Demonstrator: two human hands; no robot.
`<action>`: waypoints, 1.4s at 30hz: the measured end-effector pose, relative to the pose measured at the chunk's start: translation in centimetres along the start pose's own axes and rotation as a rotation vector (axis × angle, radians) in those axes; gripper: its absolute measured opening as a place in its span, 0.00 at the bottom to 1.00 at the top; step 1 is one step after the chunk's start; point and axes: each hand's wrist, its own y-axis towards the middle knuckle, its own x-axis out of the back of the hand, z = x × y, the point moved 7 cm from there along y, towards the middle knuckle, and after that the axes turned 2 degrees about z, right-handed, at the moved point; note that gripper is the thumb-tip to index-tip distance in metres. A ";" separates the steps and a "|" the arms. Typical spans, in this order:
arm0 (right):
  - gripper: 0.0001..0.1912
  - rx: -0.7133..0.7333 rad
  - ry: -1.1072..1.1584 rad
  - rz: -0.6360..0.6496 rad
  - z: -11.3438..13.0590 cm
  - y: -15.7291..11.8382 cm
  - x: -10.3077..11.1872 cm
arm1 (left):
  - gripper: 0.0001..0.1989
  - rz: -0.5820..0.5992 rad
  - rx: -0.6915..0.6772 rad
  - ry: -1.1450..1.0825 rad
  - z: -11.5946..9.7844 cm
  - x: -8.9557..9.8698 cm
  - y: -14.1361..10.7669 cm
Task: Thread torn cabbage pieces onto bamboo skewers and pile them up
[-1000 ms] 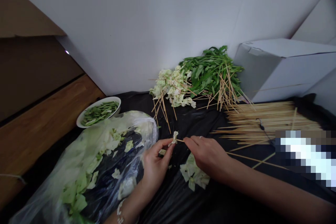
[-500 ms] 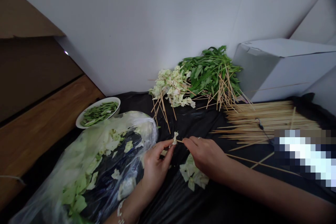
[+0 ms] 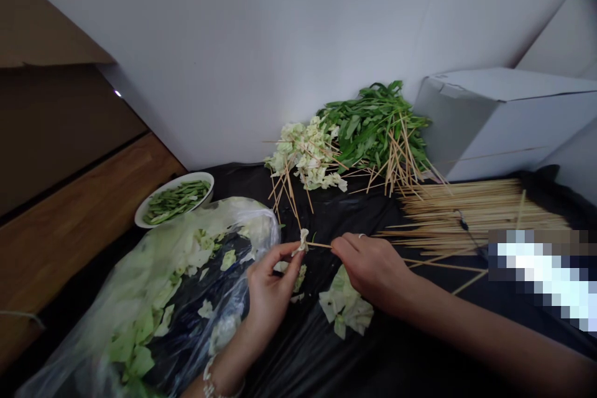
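Between thumb and fingers, my left hand pinches a pale cabbage piece. A thin wooden skewer runs from that piece to my right hand, whose fingers are closed on it. Loose cabbage leaves lie on the black sheet just below my right hand. To the left spreads a clear plastic bag with cabbage pieces in it.
A white bowl of cut green vegetables stands at the left. Skewered cabbage and skewered leafy greens lie by the wall. Many bare skewers lie at the right, before a white box.
My left hand has shifted slightly left with the cabbage piece, and my right hand slightly right. More of the skewer shows between them.
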 end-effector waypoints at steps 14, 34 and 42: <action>0.11 -0.028 0.023 0.177 0.5 -0.5 -2.1 | 0.07 0.058 -0.219 0.102 -1.8 -0.6 -0.6; 0.11 0.007 0.034 0.196 0.8 -0.3 -2.0 | 0.06 0.237 -0.078 -0.140 -1.5 -2.2 -0.6; 0.11 -0.080 -0.027 0.197 -1.3 0.6 -0.4 | 0.10 0.323 0.118 0.053 2.1 -0.5 2.2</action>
